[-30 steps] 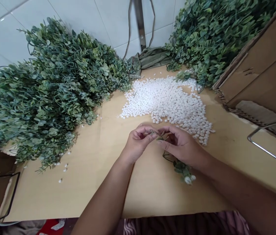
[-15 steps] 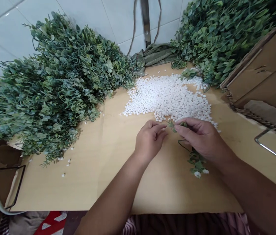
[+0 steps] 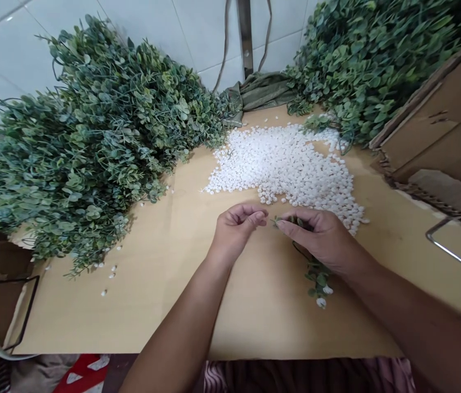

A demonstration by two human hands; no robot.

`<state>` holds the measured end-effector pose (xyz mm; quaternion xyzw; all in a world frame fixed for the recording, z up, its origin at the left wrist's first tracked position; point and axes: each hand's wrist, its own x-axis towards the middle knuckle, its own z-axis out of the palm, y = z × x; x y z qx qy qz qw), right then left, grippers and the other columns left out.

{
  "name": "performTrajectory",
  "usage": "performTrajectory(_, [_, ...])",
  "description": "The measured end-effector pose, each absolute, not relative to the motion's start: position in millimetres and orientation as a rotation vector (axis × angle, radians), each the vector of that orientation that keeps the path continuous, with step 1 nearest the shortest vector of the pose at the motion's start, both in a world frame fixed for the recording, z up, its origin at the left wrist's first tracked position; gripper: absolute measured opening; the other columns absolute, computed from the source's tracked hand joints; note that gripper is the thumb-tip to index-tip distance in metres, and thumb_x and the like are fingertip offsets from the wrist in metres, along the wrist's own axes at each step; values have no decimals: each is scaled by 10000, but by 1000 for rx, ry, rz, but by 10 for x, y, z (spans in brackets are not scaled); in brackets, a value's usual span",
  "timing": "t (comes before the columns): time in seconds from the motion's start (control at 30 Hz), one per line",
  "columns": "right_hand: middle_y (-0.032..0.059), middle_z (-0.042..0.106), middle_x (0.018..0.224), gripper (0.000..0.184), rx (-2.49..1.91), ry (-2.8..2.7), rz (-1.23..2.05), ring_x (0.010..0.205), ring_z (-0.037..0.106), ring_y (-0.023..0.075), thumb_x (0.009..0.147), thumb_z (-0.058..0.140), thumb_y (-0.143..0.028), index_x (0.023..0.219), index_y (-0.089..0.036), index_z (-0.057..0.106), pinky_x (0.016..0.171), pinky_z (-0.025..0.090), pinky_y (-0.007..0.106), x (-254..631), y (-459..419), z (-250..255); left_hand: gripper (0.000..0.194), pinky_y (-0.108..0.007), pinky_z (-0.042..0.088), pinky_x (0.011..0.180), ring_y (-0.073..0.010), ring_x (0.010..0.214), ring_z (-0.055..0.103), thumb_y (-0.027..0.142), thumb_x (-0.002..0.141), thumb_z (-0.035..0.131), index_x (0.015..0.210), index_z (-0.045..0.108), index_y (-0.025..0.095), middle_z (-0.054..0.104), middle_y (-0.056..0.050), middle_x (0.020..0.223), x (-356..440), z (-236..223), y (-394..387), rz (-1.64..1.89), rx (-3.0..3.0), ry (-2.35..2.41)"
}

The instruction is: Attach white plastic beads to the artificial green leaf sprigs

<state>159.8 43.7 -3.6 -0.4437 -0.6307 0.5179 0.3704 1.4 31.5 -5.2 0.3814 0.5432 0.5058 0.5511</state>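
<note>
My right hand [image 3: 322, 237] pinches an artificial leafy sprig [image 3: 316, 277] between thumb and fingers. The sprig's tip points left out of the grip, while its lower part hangs below the hand, with small white pieces on its end. Just left of the tip is my left hand [image 3: 236, 226], thumb pressed against the fingers; whatever may be between them is too small to make out. A gap shows between the two hands. Beyond them a heap of small white bud-like pieces [image 3: 275, 158] spreads over the tan tabletop [image 3: 181, 305].
A large pile of artificial greenery [image 3: 99, 147] covers the left side, with several loose white pieces beside it. More greenery [image 3: 361, 65] stands at the back right, against a cardboard box [image 3: 443, 114]. A metal wire frame [image 3: 455, 259] juts in at right. A dark green cloth [image 3: 265, 90] lies at the back.
My left hand has come off the sprig's tip, opened somewhat, then closed to a pinch again. The right hand swung right with the sprig and then came back slightly left.
</note>
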Motion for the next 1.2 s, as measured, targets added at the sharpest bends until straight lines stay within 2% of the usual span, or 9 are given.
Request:
performTrajectory(0.2, [-35, 480, 531, 188, -1098, -1658, 1252, 510, 422, 99, 755, 532, -271, 629, -165, 620, 491, 340, 222, 1581, 433, -48, 205, -207, 409, 527, -74, 502, 537, 312, 592, 779, 701, 703, 157, 629, 12, 543, 49, -4, 258, 1124, 814, 1180])
performTrajectory(0.5, [-29, 479, 513, 166, -1143, -1620, 1180, 482, 420, 95, 730, 522, -244, 592, -165, 569, 446, 336, 201, 1559, 401, -60, 261, -224, 442, 565, -98, 560, 599, 325, 552, 813, 709, 693, 155, 673, -6, 611, 23, -7, 261, 1043, 759, 1049])
performTrajectory(0.67, [-23, 513, 528, 158, -1130, -1640, 1139, 483, 426, 90, 732, 514, -222, 597, -160, 569, 450, 340, 196, 1556, 390, -63, 253, -211, 445, 577, -85, 580, 597, 304, 569, 810, 714, 673, 147, 669, 10, 624, 20, -13, 259, 1051, 799, 1055])
performTrajectory(0.93, [-45, 448, 504, 153, -1113, -1696, 1051, 447, 357, 77, 739, 507, -222, 612, -161, 567, 416, 287, 205, 1559, 374, -31, 245, -182, 426, 513, -83, 559, 613, 284, 563, 810, 681, 648, 143, 688, 10, 641, 4, 3, 277, 1078, 725, 1035])
performTrajectory(1.1, [-41, 461, 525, 153, -1083, -1734, 973, 458, 363, 78, 754, 493, -201, 620, -163, 555, 433, 301, 208, 1548, 353, -40, 231, -171, 424, 506, -78, 553, 618, 255, 553, 816, 667, 649, 142, 694, 12, 632, 9, -1, 276, 1104, 696, 1046])
performTrajectory(1.2, [-36, 479, 538, 146, -1093, -1729, 926, 471, 381, 81, 757, 489, -194, 627, -165, 550, 443, 310, 208, 1538, 346, -54, 242, -177, 436, 529, -79, 559, 620, 242, 549, 818, 740, 693, 163, 696, 19, 625, 15, -4, 268, 1108, 693, 1044])
